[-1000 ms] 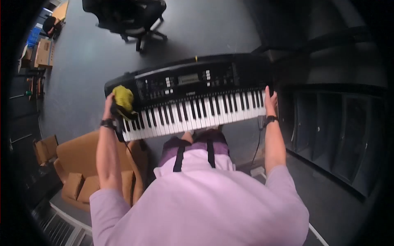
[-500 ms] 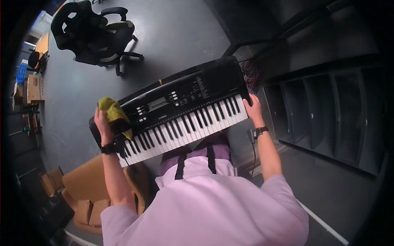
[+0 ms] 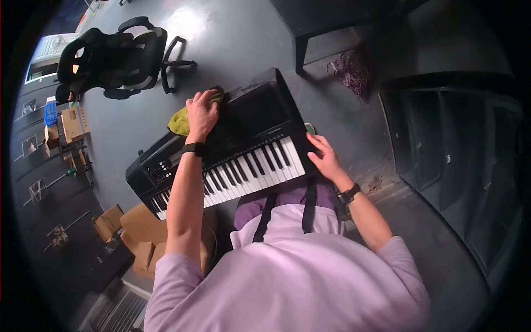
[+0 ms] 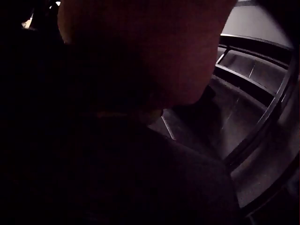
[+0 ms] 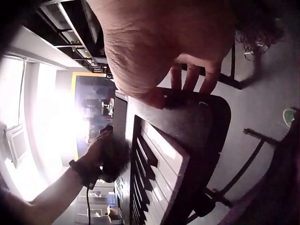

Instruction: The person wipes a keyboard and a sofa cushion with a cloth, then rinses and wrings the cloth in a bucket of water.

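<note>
A black electronic keyboard (image 3: 260,108) with white and black keys lies tilted across the head view, in front of the person's lap. On its top, near the back edge, the left hand (image 3: 203,114) holds a yellow-green cloth (image 3: 178,123) bunched under the fingers. The right hand (image 3: 325,157) grips the keyboard's right end. Seen from the right wrist, its thumb lies on the top of the casing and its fingers (image 5: 191,77) go over the end. The left forearm hides part of the keys and panel. Mostly dark, the left wrist view shows no fingers.
A black swivel chair (image 3: 119,61) stands on the floor ahead to the left. Tangled cords (image 3: 351,74) lie near a dark table (image 3: 343,19). Dark open cabinets (image 3: 426,135) line the right. Tan seating (image 3: 138,224) and a cardboard box (image 3: 74,123) are at left.
The left hand has left the keyboard's left end and carried the cloth rightward to the back edge. The right hand stays at the right end, while the keyboard sits more tilted in view.
</note>
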